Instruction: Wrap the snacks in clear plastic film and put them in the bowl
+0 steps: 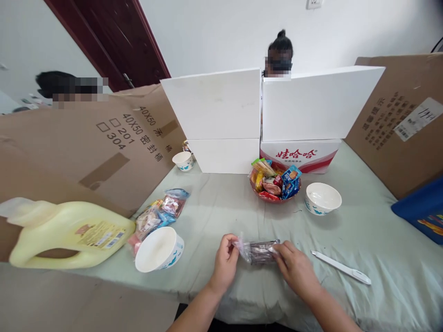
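Both my hands hold one dark snack packet (259, 251) with clear crimped ends, just above the pale green cloth near the table's front edge. My left hand (224, 263) pinches its left end with closed fingers. My right hand (294, 266) grips the right end, fingers curled over it. A white paper bowl (159, 249) lies tilted to the left of my left hand. A white pen-like tool (341, 266) lies to the right of my right hand.
A red bowl (275, 198) piled with snack packets stands mid-table, a white bowl (323, 198) beside it. Loose snack packets (157, 214) lie left. A yellow jug (69, 233) lies far left. Cardboard walls and white boxes (214, 106) ring the table; two people sit behind them.
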Motion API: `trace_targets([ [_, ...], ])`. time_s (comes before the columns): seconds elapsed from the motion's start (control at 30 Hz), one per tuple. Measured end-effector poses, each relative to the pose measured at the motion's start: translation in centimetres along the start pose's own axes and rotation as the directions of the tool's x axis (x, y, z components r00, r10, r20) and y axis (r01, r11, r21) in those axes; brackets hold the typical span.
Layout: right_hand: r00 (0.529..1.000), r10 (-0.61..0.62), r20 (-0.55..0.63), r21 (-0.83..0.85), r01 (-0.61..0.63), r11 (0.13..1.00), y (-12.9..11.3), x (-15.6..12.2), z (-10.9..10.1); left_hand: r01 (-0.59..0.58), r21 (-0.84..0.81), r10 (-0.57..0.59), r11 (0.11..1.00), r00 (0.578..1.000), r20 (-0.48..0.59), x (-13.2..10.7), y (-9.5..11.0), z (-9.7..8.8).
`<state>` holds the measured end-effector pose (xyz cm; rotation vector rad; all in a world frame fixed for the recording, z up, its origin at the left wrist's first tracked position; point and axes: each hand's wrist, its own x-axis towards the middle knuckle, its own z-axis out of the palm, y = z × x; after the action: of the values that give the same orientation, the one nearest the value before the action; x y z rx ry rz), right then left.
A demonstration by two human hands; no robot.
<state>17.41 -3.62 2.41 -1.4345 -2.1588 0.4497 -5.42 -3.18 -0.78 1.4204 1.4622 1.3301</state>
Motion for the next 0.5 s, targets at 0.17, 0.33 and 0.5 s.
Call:
trace_targets([
  [0.17,0.960,0.166,-0.224,0.006,-0.169,0.986,4.7,-3.7,-2.5,-0.060,0.197,0.109,0.979,0.962,-0.249,0.6,-0.8,-4.2],
  [0.33,0.915,0.010,-0.403,-0.105,-0.057,0.993,3.8,-4.4,-4.4,-0.527,0.383,0.530,0.759,0.841,0.107,0.3,4.6,-2.8],
  [0.5,0.976,-0.200,-0.082,-0.071,0.195,0.978,-0.6,-1.1,-4.0,-0.669,0.505,0.422,0.546,0.740,0.524,-0.4,7.7,1.7],
])
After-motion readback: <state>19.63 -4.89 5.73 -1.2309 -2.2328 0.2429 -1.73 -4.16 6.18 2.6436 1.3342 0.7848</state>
